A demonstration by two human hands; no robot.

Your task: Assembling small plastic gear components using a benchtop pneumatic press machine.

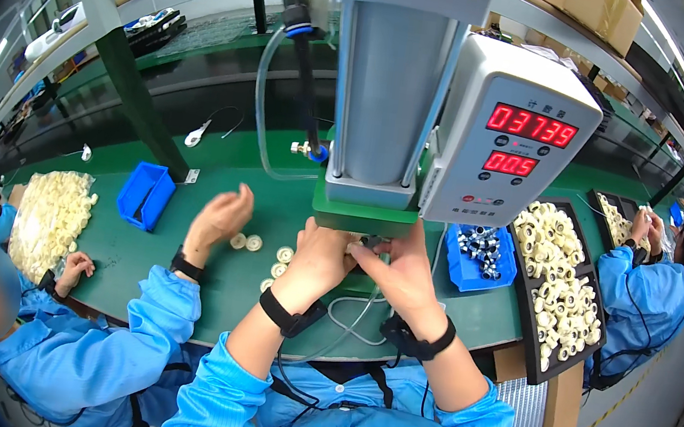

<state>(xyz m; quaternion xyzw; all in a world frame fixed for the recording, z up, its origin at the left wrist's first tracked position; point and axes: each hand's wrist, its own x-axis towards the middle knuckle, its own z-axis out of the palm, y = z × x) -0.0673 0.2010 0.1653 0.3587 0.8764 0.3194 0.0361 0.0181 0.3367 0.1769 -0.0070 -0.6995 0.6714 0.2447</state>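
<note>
Both of my hands meet under the head of a bench press (383,98), just below its green block (364,214). My left hand (321,254) is closed with its fingertips curled inward beneath the block. My right hand (402,269) pinches from the other side, its thumb pointing at the left fingers. A small dark bit shows between the fingertips, but the hands mostly hide it. Several cream round parts (278,270) lie beside my left wrist. To the right of my right hand, a blue bin (465,279) contains small black-and-silver fittings (481,249).
A white counter box (507,140) with red digits juts out beside the press. A black tray (541,374) of cream parts stands at right. Close on my left, a co-worker's hand (223,217) hovers near a blue bin (145,196). A bag of cream parts (54,219) lies farther left.
</note>
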